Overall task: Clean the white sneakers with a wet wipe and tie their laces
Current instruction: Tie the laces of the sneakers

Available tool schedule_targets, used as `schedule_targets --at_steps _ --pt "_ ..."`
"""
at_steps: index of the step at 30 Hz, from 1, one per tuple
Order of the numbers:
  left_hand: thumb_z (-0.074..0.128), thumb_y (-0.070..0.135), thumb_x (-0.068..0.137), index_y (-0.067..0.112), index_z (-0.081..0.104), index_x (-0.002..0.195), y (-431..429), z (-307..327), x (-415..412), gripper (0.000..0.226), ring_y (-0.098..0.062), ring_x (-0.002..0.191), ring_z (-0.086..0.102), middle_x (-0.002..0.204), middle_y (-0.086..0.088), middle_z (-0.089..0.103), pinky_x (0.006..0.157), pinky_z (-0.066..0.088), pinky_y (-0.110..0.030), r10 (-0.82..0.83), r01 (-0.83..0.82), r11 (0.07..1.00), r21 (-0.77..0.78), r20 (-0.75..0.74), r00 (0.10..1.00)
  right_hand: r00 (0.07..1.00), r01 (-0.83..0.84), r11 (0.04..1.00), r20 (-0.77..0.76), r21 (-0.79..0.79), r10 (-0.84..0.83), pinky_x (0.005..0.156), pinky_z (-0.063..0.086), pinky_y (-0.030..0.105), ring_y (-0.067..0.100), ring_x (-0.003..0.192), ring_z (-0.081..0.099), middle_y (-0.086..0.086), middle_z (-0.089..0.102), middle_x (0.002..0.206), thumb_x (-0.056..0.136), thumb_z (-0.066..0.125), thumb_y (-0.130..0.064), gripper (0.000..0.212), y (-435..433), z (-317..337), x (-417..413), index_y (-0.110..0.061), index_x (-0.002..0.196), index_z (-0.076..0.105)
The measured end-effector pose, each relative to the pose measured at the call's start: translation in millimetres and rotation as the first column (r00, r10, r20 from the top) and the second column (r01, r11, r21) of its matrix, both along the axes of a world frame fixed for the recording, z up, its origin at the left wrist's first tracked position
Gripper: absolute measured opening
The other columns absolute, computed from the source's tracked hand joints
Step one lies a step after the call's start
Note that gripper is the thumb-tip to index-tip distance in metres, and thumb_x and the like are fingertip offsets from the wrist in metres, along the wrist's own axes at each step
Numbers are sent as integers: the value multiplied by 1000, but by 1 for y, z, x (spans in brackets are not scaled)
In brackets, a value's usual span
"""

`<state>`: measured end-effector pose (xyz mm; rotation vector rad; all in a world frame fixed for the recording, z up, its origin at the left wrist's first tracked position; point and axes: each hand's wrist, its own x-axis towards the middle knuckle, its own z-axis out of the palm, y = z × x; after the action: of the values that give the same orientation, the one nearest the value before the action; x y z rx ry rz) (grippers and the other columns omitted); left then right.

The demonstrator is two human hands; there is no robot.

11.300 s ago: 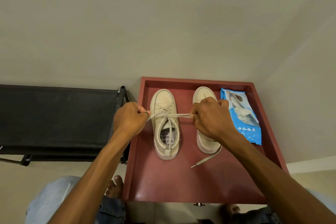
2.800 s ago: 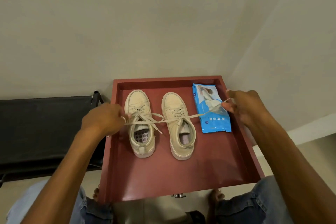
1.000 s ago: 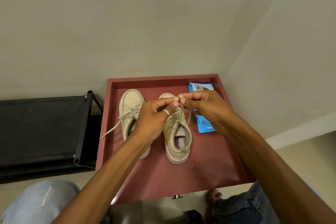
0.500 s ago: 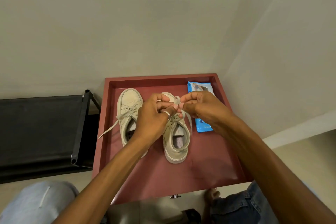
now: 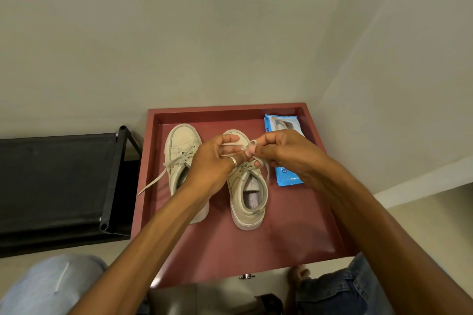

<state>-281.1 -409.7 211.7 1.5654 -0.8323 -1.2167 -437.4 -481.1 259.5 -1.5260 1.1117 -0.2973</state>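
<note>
**While Pinching a Lace Over the Right-Hand Sneaker**

While sitting before a red tray (image 5: pixel 151 161), worked with both hands raised just above the right-hand sneaker (image 5: pixel 247 202). Pinched its lace (image 5: pixel 230 144) in the left hand (image 5: pixel 212 163), thumb and curled fingers closed on the pale strands, a ring (image 5: pixel 233 161) showing on one finger. Gripped the same lace with the right hand (image 5: pixel 284 153), fingertips closed on a small loop that wrapped over one fingertip. Held the two hands nearly touching, with short strands stretched between them over the toe end of the shoe. Could not tell how the strands crossed beneath the fingers.

Had both sneakers standing upright on the tray floor, side by side but apart, toes toward the wall and heels toward the body. Hid part of the left-hand sneaker (image 5: pixel 181 143) behind the left wrist. Saw its loose lace (image 5: pixel 153 181) trailing out sideways and down to the tray's left rim.

Had a blue wipes pack (image 5: pixel 289 176) lying flat in the tray's far right corner, just beside the right-hand sneaker and half covered by the right hand. Sat with a black rack (image 5: pixel 56 181) just left of the tray, against a plain wall, and with knees in jeans (image 5: pixel 340 289) at the bottom of the view.
</note>
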Motion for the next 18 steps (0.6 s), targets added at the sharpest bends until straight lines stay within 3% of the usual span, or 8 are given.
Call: schedule_targets --at_steps 3,7,9,11,13,15,16,18 --pt "84 20 82 12 73 100 1 2 -3 22 -8 69 70 86 -5 78 54 47 -15 7 -8 999 -35 -22 1000 1000 28 1000 -15 13 -27 54 44 9 7 71 67 3 75 81 95 59 -12 13 -1 -3 1 -10 94 72" --pt "85 10 81 12 74 89 1 -3 -3 15 -11 72 72 82 -8 77 59 51 -17 -3 10 993 -119 64 998 997 67 997 -29 31 -66 51 45 11 8 66 68 4 74 79 99 53 -15 15 0 -5 4 -8 98 67" --pt "84 7 81 13 73 88 1 -4 -3 14 -11 75 75 80 -5 78 64 55 -20 -53 78 984 -161 157 986 995 80 997 -68 13 -79 51 45 13 5 60 64 1 71 73 99 52 -18 18 -2 -10 5 -8 97 66" --pt "85 8 80 15 74 85 2 -5 -2 14 -6 75 73 78 1 76 67 56 -20 -72 167 955 -244 354 933 986 68 996 -148 -49 -75 55 45 17 5 59 60 0 68 70 98 53 -22 21 -3 -14 6 -10 93 68" --pt "82 4 80 15 74 85 1 -12 2 15 -6 77 68 85 4 74 67 52 -23 -4 323 864 -387 636 771 988 81 997 -132 -11 -82 55 46 17 8 58 59 5 66 69 97 54 -20 22 -3 -17 8 -4 92 69" --pt "73 -2 85 8 71 86 2 -19 3 10 -19 80 68 92 -4 72 68 52 -34 132 534 735 -418 860 492 988 109 994 -115 23 -105 51 46 13 7 53 58 9 65 68 95 55 -16 22 -3 -17 9 0 92 70" --pt "65 -1 91 5 69 84 4 -20 2 10 -25 79 67 94 -9 71 67 51 -39 206 608 686 -399 908 364 984 117 993 -136 21 -113 51 45 13 5 51 57 9 66 67 94 56 -15 21 -4 -17 10 -2 91 72" --pt "48 6 105 5 65 81 10 -18 0 29 -27 75 65 92 -13 70 65 48 -39 309 686 619 -383 921 236 974 121 993 -194 -1 -119 55 47 16 5 56 59 6 69 67 91 58 -16 19 -6 -20 12 -7 85 75"
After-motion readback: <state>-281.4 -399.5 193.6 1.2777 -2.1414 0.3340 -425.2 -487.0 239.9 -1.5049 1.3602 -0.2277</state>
